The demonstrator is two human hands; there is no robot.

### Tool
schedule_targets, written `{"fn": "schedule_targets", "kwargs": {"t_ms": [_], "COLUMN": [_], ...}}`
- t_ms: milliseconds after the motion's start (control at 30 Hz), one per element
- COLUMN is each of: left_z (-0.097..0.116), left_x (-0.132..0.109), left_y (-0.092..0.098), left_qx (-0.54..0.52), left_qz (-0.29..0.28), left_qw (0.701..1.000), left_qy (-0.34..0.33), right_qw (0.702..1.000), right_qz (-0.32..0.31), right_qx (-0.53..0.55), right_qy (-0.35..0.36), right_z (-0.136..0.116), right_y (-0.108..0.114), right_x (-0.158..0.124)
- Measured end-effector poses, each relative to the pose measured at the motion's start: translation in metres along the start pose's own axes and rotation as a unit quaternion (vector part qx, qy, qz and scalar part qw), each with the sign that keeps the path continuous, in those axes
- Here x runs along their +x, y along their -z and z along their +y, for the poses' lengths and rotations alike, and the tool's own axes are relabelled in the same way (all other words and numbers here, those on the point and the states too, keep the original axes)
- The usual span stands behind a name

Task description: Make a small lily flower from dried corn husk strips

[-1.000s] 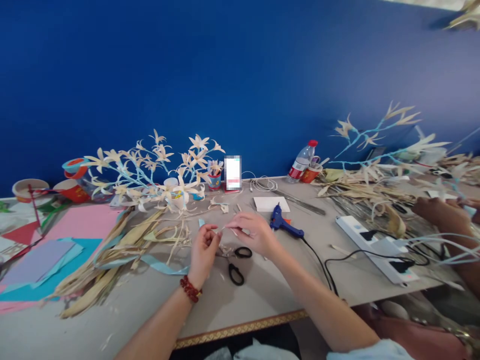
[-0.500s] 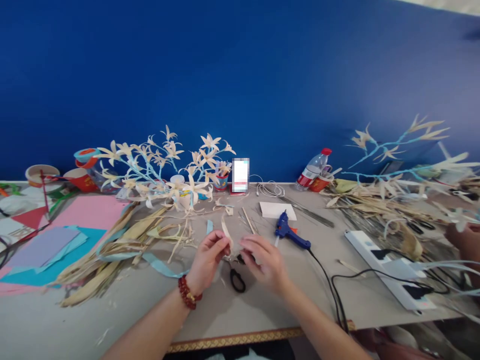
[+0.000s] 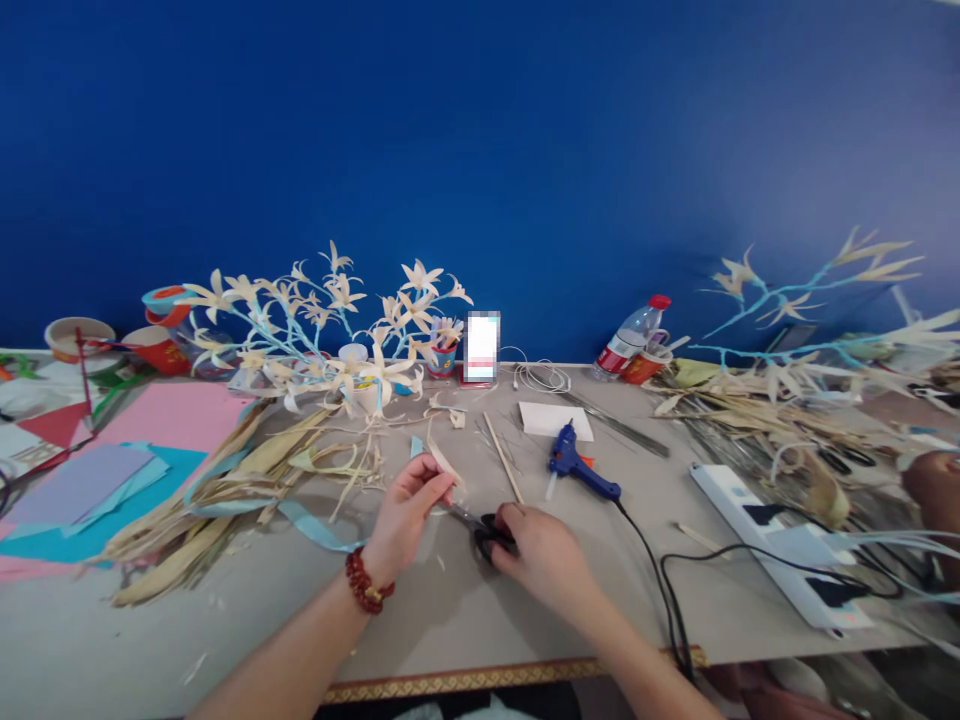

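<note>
Left hand (image 3: 405, 510) grip pinching husk strip (image 3: 442, 462), right hand (image 3: 541, 555) grip closed on scissors (image 3: 471, 520), free tabletop (image 3: 465, 615) toward front edge

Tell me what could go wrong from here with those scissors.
The scissors in the right hand point their blades at the left hand, which pinches a thin straw strip: fingers could get nicked. The cord of the glue gun runs beside the right forearm and might snag.

The left forearm (image 3: 292, 645) and right forearm (image 3: 630, 640) are bare down to the lower edge of the frame. A bracelet (image 3: 365, 583) of round, dark red beads rings the left wrist, lower centre.
</note>
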State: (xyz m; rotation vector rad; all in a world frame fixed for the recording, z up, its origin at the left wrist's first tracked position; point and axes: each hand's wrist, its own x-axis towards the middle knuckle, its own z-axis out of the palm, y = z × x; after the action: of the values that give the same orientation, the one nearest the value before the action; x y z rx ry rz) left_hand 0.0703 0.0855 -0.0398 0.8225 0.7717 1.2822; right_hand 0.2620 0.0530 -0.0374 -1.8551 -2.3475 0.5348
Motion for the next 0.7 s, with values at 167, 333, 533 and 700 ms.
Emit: {"fn": "schedule_targets", "kwargs": {"t_ms": [167, 333, 533, 700], "left_z": [0.003, 0.004, -0.003, -0.005], "left_x": [0.0, 0.0, 0.001, -0.001], "left_y": [0.001, 0.0, 0.004, 0.007], "left_qx": [-0.036, -0.07, 0.015, 0.107], "left_qz": [-0.053, -0.055, -0.029, -0.031], "left_qw": [0.998, 0.996, 0.999, 0.993], "left_qy": [0.002, 0.02, 0.001, -0.037], "right_qw": [0.947, 0.839, 0.804, 0.823], "right_qz": [-0.012, 0.017, 0.02, 0.001], "right_qx": [0.319, 0.54, 0.591, 0.563], "right_qy": [-0.022, -0.058, -0.06, -0.073], "right_z": [0.024, 0.035, 0.023, 0.018], "right_y": [-0.005, -0.015, -0.016, -0.017], "right_x": [-0.002, -0.007, -0.016, -0.023]}}
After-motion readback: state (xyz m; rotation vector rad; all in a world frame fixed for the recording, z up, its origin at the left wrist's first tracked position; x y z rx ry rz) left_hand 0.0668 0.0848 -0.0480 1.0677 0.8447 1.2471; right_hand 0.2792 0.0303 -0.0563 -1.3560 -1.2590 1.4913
